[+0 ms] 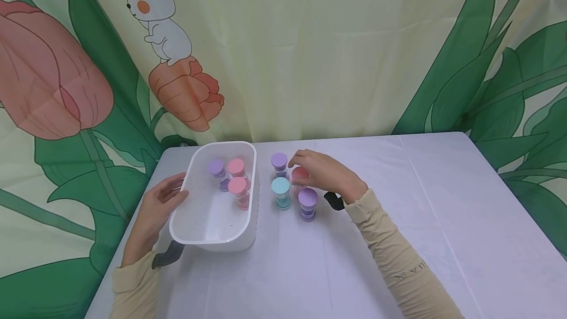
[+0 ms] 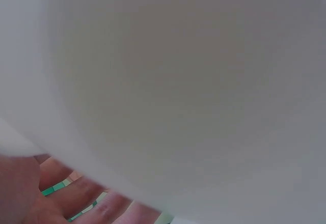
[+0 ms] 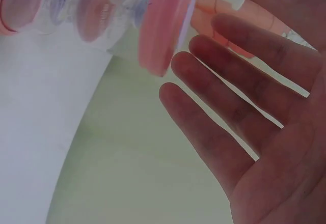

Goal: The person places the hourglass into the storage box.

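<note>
My left hand (image 1: pixel 159 206) rests on the left side of a white plastic bin (image 1: pixel 208 230), its thumb at the rim. In the left wrist view the bin's pale wall (image 2: pixel 188 107) fills most of the picture, with extended fingers (image 2: pixel 81 193) below it. Over the table, my right hand (image 1: pixel 325 171) reaches to a pink-lidded clear container (image 1: pixel 300 174). Its straight, spread fingers (image 3: pixel 234 107) lie beside the pink lid (image 3: pixel 163 28) in the right wrist view. Around it stand a teal-lidded container (image 1: pixel 281 193) and two purple-lidded ones (image 1: pixel 307 203) (image 1: pixel 279 164).
Inside the bin are two pink-lidded containers (image 1: pixel 239 191) (image 1: pixel 236 167) and a purple-lidded one (image 1: pixel 216 167). A white cloth (image 1: pixel 381 260) covers the table. Behind it hangs a printed curtain (image 1: pixel 319 63) with a rabbit, a carrot and tulips.
</note>
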Tool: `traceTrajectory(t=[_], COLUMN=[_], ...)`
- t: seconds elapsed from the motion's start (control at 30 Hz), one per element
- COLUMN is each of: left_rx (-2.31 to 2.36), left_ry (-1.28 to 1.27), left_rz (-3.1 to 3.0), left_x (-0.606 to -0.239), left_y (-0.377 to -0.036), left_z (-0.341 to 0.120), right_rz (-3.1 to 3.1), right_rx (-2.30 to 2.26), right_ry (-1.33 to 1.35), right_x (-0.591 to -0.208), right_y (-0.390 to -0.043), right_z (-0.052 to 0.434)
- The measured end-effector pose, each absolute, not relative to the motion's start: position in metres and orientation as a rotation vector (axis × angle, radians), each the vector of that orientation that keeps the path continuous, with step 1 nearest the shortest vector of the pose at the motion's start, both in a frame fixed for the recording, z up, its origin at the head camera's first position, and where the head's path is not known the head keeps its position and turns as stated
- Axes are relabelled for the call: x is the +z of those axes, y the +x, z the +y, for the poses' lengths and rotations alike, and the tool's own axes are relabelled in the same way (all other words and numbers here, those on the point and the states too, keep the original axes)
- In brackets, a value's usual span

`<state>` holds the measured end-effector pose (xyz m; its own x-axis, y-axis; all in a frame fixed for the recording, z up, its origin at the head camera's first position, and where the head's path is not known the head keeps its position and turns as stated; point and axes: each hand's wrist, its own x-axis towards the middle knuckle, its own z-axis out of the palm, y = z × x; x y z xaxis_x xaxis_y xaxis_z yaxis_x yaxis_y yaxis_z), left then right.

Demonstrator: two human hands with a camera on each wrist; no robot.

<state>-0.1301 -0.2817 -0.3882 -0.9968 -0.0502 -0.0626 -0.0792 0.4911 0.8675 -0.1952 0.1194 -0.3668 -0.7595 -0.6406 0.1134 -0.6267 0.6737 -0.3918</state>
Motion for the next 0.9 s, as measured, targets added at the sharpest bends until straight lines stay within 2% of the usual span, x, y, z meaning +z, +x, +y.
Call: traceTrajectory(t=[0.6,0.9], left_rx=[1.538,1.555], left_ry=[-0.143,-0.133], left_rz=[2.693,2.688], left_x=[-0.388,-0.388], left_y=[-0.131,-0.131], left_z=[-0.282,-0.281], right_rz=[2.785,2.782], right_rx=[-0.825,-0.838], right_ry=[-1.016,-1.047], right_x=[-0.386,-0.382], right_y=[-0.197,-0.196], right_z=[0.129,0.128])
